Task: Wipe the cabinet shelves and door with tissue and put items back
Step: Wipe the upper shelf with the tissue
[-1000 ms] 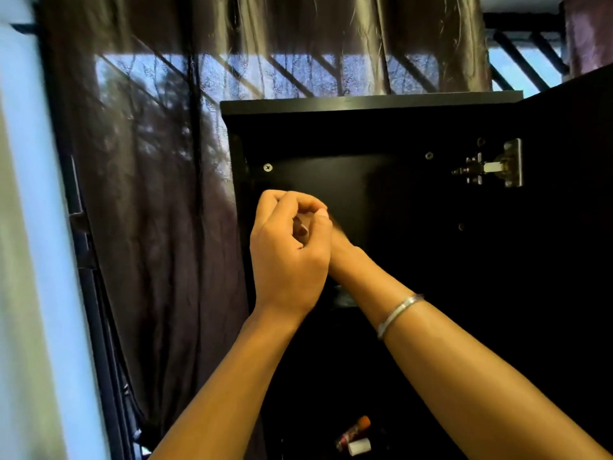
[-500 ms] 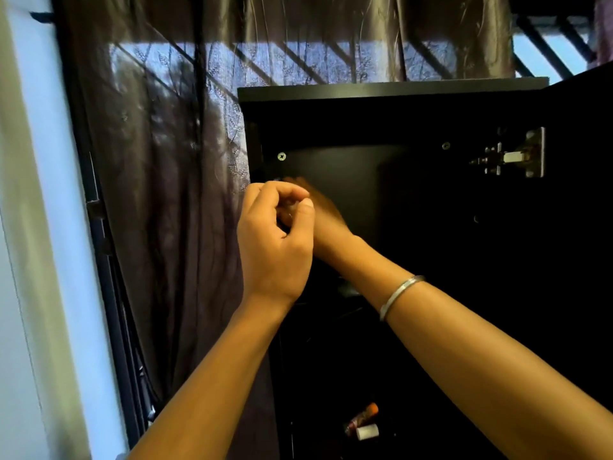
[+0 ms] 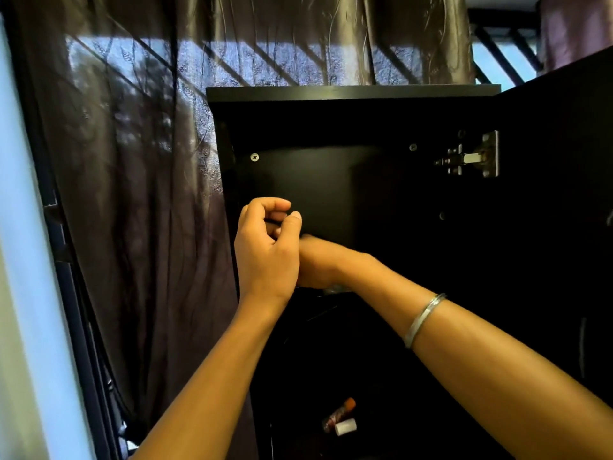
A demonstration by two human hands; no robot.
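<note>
Hands (image 3: 265,254) together before cabinet (image 3: 331,180)

Dim backlit scene, daylight through curtain (image 3: 139,167), black cabinet (image 3: 331,180) interior underexposed.

The cabinet (image 3: 331,180) looked like black board with a smooth, matt finish. Its door (image 3: 564,194) had the same dark, flat surface. The hinge (image 3: 471,157) and screw (image 3: 254,157) were bright metal, as was the glossy bangle (image 3: 423,320). The curtain (image 3: 142,194) was thin, sheeny cloth, softly creased.
</note>
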